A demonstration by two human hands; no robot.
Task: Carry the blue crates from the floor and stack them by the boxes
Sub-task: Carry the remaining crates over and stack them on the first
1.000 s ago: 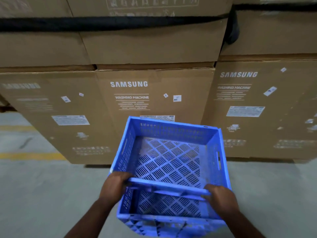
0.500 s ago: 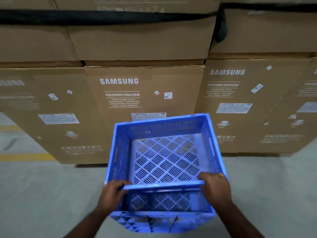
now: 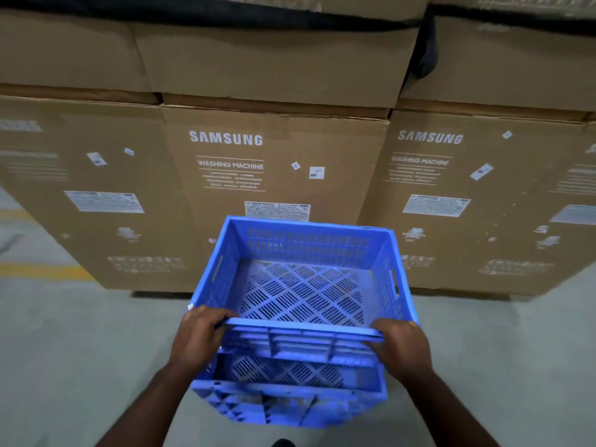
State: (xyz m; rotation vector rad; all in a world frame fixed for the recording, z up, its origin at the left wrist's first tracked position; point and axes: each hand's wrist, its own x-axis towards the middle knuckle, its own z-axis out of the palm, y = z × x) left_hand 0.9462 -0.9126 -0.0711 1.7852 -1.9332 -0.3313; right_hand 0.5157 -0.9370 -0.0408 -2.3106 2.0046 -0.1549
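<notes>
Clearly the carrying step is in hand: the left hand (image 3: 196,337) and the right hand (image 3: 401,345) each curl their fingers over the near rim of the blue crate (image 3: 300,295), held above the floor (image 3: 80,350) just before the cardboard boxes (image 3: 274,175). Next, I judge, comes a level lowering beside them.

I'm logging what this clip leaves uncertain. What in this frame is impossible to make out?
Head view only:
- Fingertips of the left hand and right hand: curled under the blue crate near rim.
- Floor beneath the crate: covered by it, so any stack there is unseen.
- Small print on the boxes: blurred.
- Upper boxes: cut off by the top edge.
</notes>
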